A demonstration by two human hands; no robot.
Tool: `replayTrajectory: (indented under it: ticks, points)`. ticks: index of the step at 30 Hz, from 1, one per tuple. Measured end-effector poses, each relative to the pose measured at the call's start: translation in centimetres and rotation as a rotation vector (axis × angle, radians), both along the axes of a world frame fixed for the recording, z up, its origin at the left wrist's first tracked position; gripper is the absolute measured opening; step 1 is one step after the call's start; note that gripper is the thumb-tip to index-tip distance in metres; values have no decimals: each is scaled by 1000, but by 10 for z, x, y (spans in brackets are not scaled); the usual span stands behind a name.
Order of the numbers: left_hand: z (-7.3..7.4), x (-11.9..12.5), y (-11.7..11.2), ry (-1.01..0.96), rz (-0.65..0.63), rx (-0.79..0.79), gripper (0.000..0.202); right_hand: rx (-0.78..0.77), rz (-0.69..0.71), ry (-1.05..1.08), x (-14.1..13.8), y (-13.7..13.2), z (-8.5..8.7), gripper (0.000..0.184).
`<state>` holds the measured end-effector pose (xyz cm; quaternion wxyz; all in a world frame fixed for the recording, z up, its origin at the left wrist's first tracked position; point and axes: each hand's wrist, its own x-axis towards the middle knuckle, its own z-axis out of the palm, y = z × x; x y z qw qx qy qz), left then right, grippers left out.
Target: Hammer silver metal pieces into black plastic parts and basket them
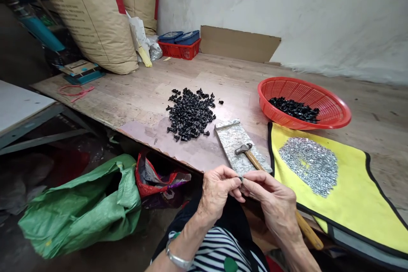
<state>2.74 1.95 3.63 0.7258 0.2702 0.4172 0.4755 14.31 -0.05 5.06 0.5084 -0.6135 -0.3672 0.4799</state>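
My left hand (214, 191) and my right hand (278, 199) meet at the table's front edge, fingertips together. Between them they pinch a tiny dark piece (241, 179), mostly covered by the fingers; it looks like one of the small black plastic parts. Just beyond lies a worn metal plate (230, 138) with a raised bar at its far end. A hammer (253, 160) rests across it, its wooden handle running beneath my right hand. Left of the plate is a heap of small black plastic parts (191, 114). To the right, many small shiny metal pieces (314, 165) lie on a yellow cloth (353, 178).
Behind the cloth, a red plastic basket (338, 108) holds more black parts. Large paper sacks (92, 17), a red crate (181, 51) with blue containers and a cardboard sheet (239, 44) stand at the back. Below the table's left edge sits a green bag (83, 208).
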Motion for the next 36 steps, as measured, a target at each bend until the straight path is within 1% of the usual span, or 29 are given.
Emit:
replayTrajectory:
  ticks: [2,4,5,7,9,10,11,12,15,17,18,19,20,22,23,24,25,26,27,28,31,33,36]
  points:
    - [-1,-1,6,5,20,-5,16,-7,-26,-105,8,2,6,26]
    - [-4,-4,12,17,39,-11,18,51,-36,-327,20,3,5,29]
    - [-7,-5,15,27,48,-14,18,100,-28,-504,27,3,3,28]
    - [-11,-7,22,61,61,-23,19,169,16,-953,40,1,-6,28]
    - [-15,-7,30,102,70,-34,19,178,90,-1374,51,-1,-17,27]
    - [-17,-7,35,122,74,-35,18,169,123,-1519,56,-1,-22,25]
    - [-18,-6,39,142,77,-31,16,163,151,-1606,59,-1,-26,23]
    - [-19,-4,44,163,77,-24,14,166,179,-1640,62,-1,-28,21]
    - [-20,1,55,232,74,-25,10,132,257,-1568,67,6,-28,16]
    - [-21,3,60,266,65,-46,10,13,310,-1448,67,14,-22,14]
    - [-22,4,62,277,62,-55,10,-82,336,-1352,67,17,-19,14]
    - [-23,5,63,285,61,-62,10,-191,355,-1208,66,19,-16,14]
    - [-23,5,63,287,58,-64,10,-303,372,-1006,65,21,-13,13]
    - [-24,4,63,279,59,-66,10,-488,392,-470,60,21,-9,14]
    - [-24,4,63,271,62,-67,11,-545,381,-201,58,20,-8,18]
    - [-24,4,62,265,67,-67,11,-582,351,17,55,18,-8,23]
    - [-24,3,62,261,71,-65,11,-601,315,166,52,16,-8,28]
    - [-24,2,61,258,73,-64,11,-608,274,237,50,13,-8,31]
    - [-23,1,60,257,72,-63,11,-602,232,245,48,11,-8,32]
    - [-23,1,60,255,67,-63,11,-589,199,207,45,8,-7,32]
    - [-22,-1,59,241,60,-73,11,-497,176,-60,42,2,-6,35]
    - [-23,-1,59,233,61,-82,12,-364,185,-324,41,-2,-8,36]
    - [-24,1,59,251,83,-72,13,-83,174,-737,41,-7,-15,36]
